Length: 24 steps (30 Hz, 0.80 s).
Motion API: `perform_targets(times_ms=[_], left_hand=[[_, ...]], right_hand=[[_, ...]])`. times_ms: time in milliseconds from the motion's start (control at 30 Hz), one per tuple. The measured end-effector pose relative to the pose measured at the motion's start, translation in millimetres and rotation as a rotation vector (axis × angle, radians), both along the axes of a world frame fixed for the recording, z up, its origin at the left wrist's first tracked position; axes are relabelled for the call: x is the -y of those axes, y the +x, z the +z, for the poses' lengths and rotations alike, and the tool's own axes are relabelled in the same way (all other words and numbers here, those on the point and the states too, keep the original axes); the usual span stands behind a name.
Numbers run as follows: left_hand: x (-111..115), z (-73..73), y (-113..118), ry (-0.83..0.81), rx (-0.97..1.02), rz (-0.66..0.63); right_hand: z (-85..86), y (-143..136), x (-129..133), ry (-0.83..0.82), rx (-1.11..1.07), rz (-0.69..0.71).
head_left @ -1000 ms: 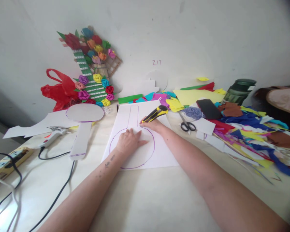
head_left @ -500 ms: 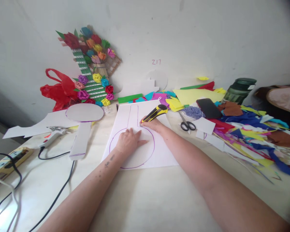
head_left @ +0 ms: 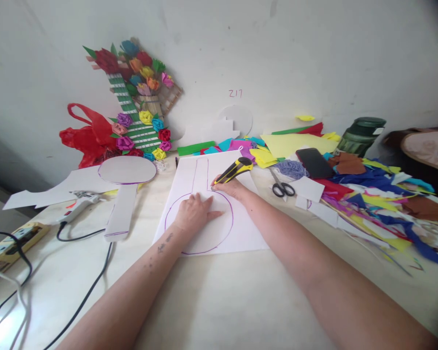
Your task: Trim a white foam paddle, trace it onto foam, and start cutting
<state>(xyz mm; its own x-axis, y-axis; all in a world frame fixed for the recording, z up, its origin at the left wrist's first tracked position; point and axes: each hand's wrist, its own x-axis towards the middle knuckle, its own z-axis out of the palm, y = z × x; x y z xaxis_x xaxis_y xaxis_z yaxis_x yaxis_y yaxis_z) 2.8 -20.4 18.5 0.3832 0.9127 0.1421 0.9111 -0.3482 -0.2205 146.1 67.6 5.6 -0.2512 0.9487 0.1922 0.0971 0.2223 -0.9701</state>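
A white sheet [head_left: 248, 233] lies on the table before me, with a purple outline of a circle topped by a narrow upright strip. My left hand [head_left: 194, 212] rests flat on the circle, its thumb and fingers spread. Closed around a yellow and black utility knife [head_left: 235, 170], my right hand [head_left: 229, 187] sits where the strip's right side meets the circle. The knife's tip points down at the purple line; its blade is too small to make out clearly.
On the left are a white paddle-shaped cutout [head_left: 127, 170], a glue gun [head_left: 79, 206] with its cord and a power strip [head_left: 16, 250]. Scissors [head_left: 282, 188], a phone [head_left: 315, 163] and colourful scraps [head_left: 387, 194] lie right. Paper flowers [head_left: 142, 73] lean on the wall; a green bottle [head_left: 363, 136] stands behind.
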Motion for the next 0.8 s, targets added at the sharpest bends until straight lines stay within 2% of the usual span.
perform_targets(times_ms=[567,800], left_hand=[[1.1,1.5,1.2,0.044,-0.047,-0.001],[-1.4,-2.2,-0.4,0.046,-0.028,-0.010]], right_hand=[[-3.6,0.9,-3.0,0.002,-0.018,-0.009],[-3.3,1.4,-2.9,0.000,-0.012,-0.011]])
